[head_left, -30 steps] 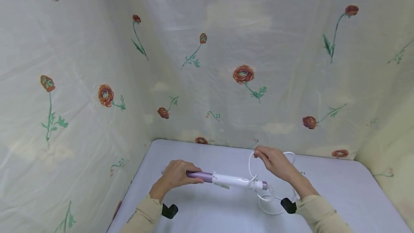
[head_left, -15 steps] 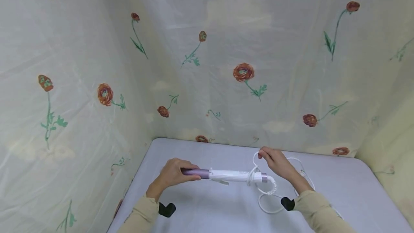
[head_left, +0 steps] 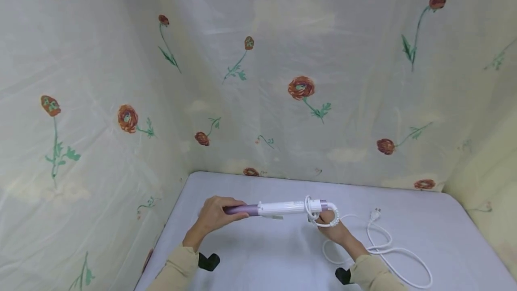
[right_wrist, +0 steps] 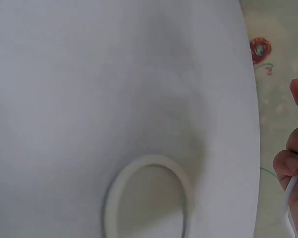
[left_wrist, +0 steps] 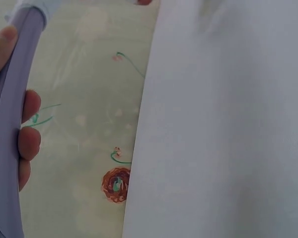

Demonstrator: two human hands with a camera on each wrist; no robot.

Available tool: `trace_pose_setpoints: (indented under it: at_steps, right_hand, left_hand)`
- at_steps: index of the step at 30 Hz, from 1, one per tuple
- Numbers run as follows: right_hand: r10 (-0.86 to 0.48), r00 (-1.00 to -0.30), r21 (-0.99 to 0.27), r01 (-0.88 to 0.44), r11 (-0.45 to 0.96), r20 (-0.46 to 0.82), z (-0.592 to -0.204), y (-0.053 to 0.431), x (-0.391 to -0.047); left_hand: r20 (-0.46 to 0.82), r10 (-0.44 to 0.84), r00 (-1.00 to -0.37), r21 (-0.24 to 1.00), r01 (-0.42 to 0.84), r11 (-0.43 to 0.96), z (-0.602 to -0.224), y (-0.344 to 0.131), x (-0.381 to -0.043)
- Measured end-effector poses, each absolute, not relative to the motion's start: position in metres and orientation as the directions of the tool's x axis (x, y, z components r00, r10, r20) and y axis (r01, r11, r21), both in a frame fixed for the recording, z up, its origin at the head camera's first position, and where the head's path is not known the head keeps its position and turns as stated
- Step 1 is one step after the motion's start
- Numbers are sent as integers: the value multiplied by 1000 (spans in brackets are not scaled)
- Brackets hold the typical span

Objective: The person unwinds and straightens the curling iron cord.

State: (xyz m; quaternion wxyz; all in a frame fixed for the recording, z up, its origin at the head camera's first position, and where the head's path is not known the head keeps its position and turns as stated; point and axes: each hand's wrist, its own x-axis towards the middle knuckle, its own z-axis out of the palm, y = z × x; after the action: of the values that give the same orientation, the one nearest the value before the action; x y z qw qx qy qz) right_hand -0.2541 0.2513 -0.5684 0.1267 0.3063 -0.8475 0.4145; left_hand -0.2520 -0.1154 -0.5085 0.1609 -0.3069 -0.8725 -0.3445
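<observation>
My left hand (head_left: pixel 215 214) grips the purple barrel of a curling iron (head_left: pixel 282 208), held level above the table with its white handle toward the right. In the left wrist view the thumb and fingers wrap the purple barrel (left_wrist: pixel 12 114). A white cord (head_left: pixel 308 205) loops round the handle near its purple end cap. Below that end, partly hidden behind the handle and cord, is my right hand (head_left: pixel 332 228). The right wrist view shows the right hand's curled fingers (right_wrist: pixel 288 163) holding the cord.
The rest of the cord lies in loose loops on the white table (head_left: pixel 242 255), its plug (head_left: pixel 375 213) at the right. One cord loop (right_wrist: pixel 156 159) shows in the right wrist view. Floral curtains (head_left: pixel 258 102) stand close behind the table and along both sides.
My right hand has moved from above the handle, down and left to beneath its end, carrying the cord round it. The curling iron has risen slightly. The plug has come into view.
</observation>
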Motion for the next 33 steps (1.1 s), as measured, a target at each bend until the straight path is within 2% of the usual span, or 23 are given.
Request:
trace_pose_setpoints:
  at_steps: [2, 4, 6, 9, 14, 17, 24, 33]
  right_hand:
    - [-397, -819, -626, -572, 530, 413, -567, 242, -245]
    - [-341, -897, -658, -439, 611, 282, -565, 234, -236]
    - [-275, -941, -660, -335, 672, 197, -565, 228, -227]
    - [-210, -956, -653, -293, 698, 205, -567, 222, -213]
    - [-200, -902, -626, -412, 663, 382, -567, 211, -188]
    - [-205, -871, -604, -462, 650, 446, -561, 207, -177]
    - [-269, -781, -513, -586, 627, 564, -527, 206, -158]
    - [-414, -632, -334, -734, 592, 655, -477, 202, -149]
  left_hand:
    - [488, 396, -778, 496, 621, 607, -510, -114, -252]
    - [489, 361, -794, 483, 591, 646, -511, -112, -252]
    - [496, 321, -807, 468, 560, 684, -511, -111, -252]
    - [510, 270, -817, 458, 523, 718, -510, -109, -252]
    - [501, 224, -836, 455, 475, 753, -506, -106, -254]
    - [484, 212, -849, 452, 450, 770, -505, -105, -257]
    - [446, 202, -872, 468, 420, 778, -507, -103, -259]
    - [443, 257, -859, 394, 443, 805, -506, -102, -259]
